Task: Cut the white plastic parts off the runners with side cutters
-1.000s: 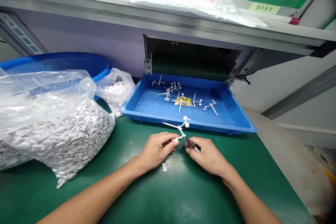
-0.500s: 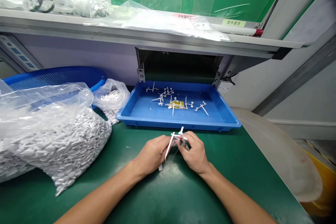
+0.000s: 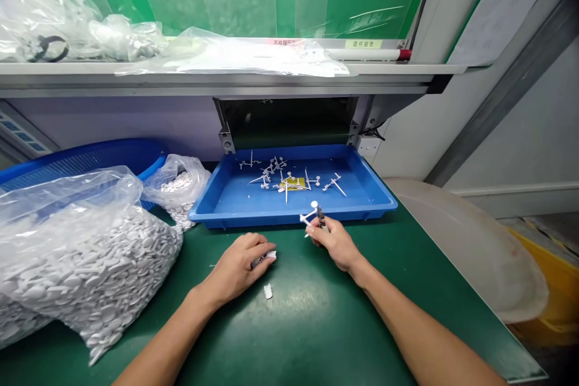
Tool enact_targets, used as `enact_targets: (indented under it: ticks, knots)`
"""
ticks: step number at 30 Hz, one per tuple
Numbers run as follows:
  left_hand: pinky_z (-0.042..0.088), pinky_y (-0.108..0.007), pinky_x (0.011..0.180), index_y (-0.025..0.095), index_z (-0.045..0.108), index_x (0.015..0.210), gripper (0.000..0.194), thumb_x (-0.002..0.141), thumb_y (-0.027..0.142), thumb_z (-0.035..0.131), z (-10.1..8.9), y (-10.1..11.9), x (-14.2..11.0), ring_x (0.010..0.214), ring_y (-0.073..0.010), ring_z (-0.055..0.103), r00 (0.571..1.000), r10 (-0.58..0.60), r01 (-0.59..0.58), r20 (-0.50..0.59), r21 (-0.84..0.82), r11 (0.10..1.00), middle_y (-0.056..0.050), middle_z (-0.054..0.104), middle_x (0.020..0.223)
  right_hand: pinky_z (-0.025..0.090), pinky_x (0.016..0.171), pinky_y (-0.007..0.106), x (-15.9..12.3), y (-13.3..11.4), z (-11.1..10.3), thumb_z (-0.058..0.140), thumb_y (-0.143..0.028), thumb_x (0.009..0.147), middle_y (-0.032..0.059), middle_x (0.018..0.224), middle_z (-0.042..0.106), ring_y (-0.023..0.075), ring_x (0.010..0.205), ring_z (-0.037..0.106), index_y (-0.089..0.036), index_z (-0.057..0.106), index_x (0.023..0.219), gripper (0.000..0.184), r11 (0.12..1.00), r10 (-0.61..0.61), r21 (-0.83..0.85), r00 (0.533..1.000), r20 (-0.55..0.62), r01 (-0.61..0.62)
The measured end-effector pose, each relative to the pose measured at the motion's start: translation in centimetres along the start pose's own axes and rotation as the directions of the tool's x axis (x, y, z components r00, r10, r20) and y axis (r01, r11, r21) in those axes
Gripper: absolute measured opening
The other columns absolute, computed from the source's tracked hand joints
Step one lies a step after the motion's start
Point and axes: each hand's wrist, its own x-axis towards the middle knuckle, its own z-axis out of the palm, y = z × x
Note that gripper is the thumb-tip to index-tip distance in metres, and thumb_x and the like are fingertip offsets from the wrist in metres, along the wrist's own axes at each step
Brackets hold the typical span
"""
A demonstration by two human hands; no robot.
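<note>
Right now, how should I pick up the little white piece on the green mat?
Pinch the small white plastic piece across its two long sides, coming down from above on its right. It is a narrow oblong lying low on the mat, so its long edges probably give your fingers the most to hold. That side also keeps you away from the left hand just beyond it.

A tray sits at the back of the bench, mid-frame, with moulded runners lying inside it and a hatch opening directly behind it. A large plastic bag of moulded pieces fills the lower left, a smaller bag stands between it and the tray, and a mesh basket lies behind both. A shelf runs above, carrying more bags at upper left.
</note>
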Motion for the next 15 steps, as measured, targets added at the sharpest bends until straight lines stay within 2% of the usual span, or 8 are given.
enact_targets:
  ticks: [2,4,6,8,11,13,15]
  knots:
    - [0.049,-0.034,0.084,0.020,0.065,0.115,0.028,0.092,0.034,0.055,-0.7,0.1,0.5,0.094,-0.0218,0.058,0.999,-0.016,0.017,-0.043,0.024,1.000,-0.009,0.063,0.106,0.039,0.062,0.025,-0.3,-0.3,0.0,0.063,-0.044,0.078,-0.0025,0.065,0.053,0.0120,0.060,0.046,-0.018,0.056,0.077,0.027,0.998,0.011,0.065,0.979,0.203,-0.025]
    - [0.048,-0.034,0.089,0.020,0.064,0.117,0.029,0.093,0.032,0.054,-1.6,0.7,1.7,0.099,-0.0218,0.059,0.993,-0.044,0.042,-0.109,-0.019,0.999,-0.009,0.063,0.109,0.039,0.062,0.024,-0.7,-0.6,0.2,0.063,-0.042,0.078,-0.0025,0.064,0.054,0.0116,0.059,0.046,-0.018,0.056,0.077,0.025,0.993,0.029,0.097,0.931,0.363,-0.068]
    - [0.047,-0.032,0.092,0.021,0.063,0.120,0.029,0.095,0.028,0.050,-2.6,1.7,3.2,0.103,-0.0204,0.059,0.994,-0.047,0.037,-0.102,-0.097,0.995,-0.008,0.063,0.112,0.039,0.061,0.024,-1.1,-0.8,0.3,0.064,-0.040,0.078,-0.0020,0.063,0.054,0.0117,0.059,0.047,-0.017,0.057,0.075,0.024,0.988,0.048,0.106,0.877,0.478,-0.112]
    - [0.048,-0.030,0.090,0.022,0.064,0.119,0.028,0.095,0.027,0.049,-3.4,2.5,4.8,0.101,-0.0193,0.061,1.000,0.001,0.002,0.016,-0.168,0.986,-0.007,0.065,0.111,0.039,0.060,0.025,-1.4,-1.0,0.4,0.064,-0.040,0.076,-0.0016,0.063,0.055,0.0117,0.058,0.047,-0.017,0.056,0.073,0.025,0.982,0.064,0.114,0.832,0.551,-0.152]
    - [0.050,-0.027,0.082,0.021,0.069,0.111,0.024,0.094,0.027,0.053,-3.6,3.1,6.2,0.091,-0.0181,0.064,0.979,0.075,-0.033,0.189,-0.219,0.975,-0.006,0.068,0.101,0.040,0.059,0.024,-1.6,-1.3,0.3,0.066,-0.041,0.074,-0.0018,0.062,0.055,0.0112,0.057,0.046,-0.017,0.056,0.070,0.026,0.973,0.098,0.109,0.792,0.603,-0.204]
    - [0.050,-0.025,0.077,0.019,0.070,0.107,0.023,0.093,0.026,0.053,-3.3,3.0,6.4,0.086,-0.0172,0.064,0.971,0.093,-0.045,0.221,-0.213,0.976,-0.006,0.069,0.096,0.040,0.058,0.024,-1.5,-1.6,0.0,0.067,-0.041,0.073,-0.0014,0.064,0.056,0.0112,0.057,0.047,-0.017,0.057,0.071,0.026,0.969,0.117,0.099,0.773,0.623,-0.227]
    - [0.049,-0.024,0.074,0.018,0.070,0.103,0.021,0.092,0.026,0.054,-2.7,2.7,6.1,0.081,-0.0163,0.064,0.977,0.078,-0.039,0.197,-0.193,0.980,-0.006,0.069,0.092,0.041,0.059,0.025,-1.4,-1.8,-0.7,0.067,-0.042,0.073,0.0006,0.067,0.059,0.0123,0.059,0.050,-0.016,0.061,0.078,0.027,0.961,0.117,0.120,0.758,0.642,-0.250]
